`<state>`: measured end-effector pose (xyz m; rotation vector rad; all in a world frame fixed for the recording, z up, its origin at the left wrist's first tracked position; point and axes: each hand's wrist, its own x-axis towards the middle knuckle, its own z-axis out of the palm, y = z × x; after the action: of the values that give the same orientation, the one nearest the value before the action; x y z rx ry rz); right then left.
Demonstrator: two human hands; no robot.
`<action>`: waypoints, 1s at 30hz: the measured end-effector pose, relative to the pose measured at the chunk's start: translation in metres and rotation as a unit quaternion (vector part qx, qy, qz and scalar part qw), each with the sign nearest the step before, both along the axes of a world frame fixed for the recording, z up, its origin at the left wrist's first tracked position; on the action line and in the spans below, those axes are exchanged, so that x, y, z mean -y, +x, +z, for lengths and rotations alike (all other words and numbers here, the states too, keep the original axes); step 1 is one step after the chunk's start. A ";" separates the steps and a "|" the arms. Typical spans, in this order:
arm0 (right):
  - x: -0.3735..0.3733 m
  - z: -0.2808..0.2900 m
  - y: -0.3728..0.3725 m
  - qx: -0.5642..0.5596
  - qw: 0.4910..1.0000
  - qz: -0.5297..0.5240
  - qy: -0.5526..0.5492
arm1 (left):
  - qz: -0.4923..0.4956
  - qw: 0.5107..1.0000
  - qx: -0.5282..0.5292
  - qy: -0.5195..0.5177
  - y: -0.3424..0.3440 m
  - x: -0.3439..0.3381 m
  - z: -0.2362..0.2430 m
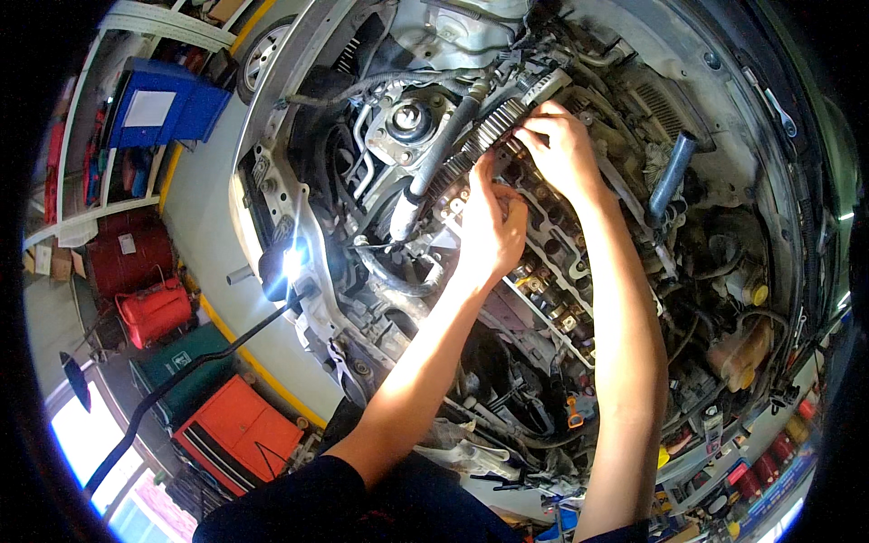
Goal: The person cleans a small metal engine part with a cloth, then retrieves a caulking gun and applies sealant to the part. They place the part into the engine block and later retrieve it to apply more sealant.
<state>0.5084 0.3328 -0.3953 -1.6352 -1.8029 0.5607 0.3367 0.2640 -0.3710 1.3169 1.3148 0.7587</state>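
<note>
Beside the toothed gear (500, 122), the left hand (496, 226) and right hand (563, 156) are held close together, presumably for fingertip control, though whether anything is gripped cannot be told.

Gear (500, 124) metallic grey — sleeves (281, 502) near-black; toolbox (243, 421) orange-red, black-banded; wall-side cabinet (195, 110) blue — floor line (274, 381) yellow.

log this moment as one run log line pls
left hand: beside toothed gears | right hand: at same gears | exact grip: unclear | engine top: exposed | work lamp: lit
</note>
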 end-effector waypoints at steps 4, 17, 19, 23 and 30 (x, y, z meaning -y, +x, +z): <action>0.001 0.004 -0.001 -0.015 0.999 0.013 0.036 | 0.015 0.999 0.050 0.011 -0.004 0.005 -0.019; 0.003 -0.002 -0.001 0.006 1.000 -0.015 0.005 | 0.057 0.993 0.104 -0.012 -0.006 0.003 -0.018; 0.004 -0.001 -0.003 0.016 1.000 -0.015 0.020 | 0.066 0.992 0.108 0.025 -0.003 0.002 -0.021; 0.008 0.005 -0.009 -0.010 0.999 -0.038 -0.012 | 0.058 0.992 0.108 -0.006 -0.005 0.002 -0.012; 0.016 0.004 -0.020 -0.026 0.996 -0.086 -0.019 | 0.062 0.991 0.113 -0.038 -0.007 0.000 -0.011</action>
<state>0.4885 0.3170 -0.3913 -1.7646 -1.6045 0.5561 0.3293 0.2638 -0.3825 1.0624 1.2380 0.9082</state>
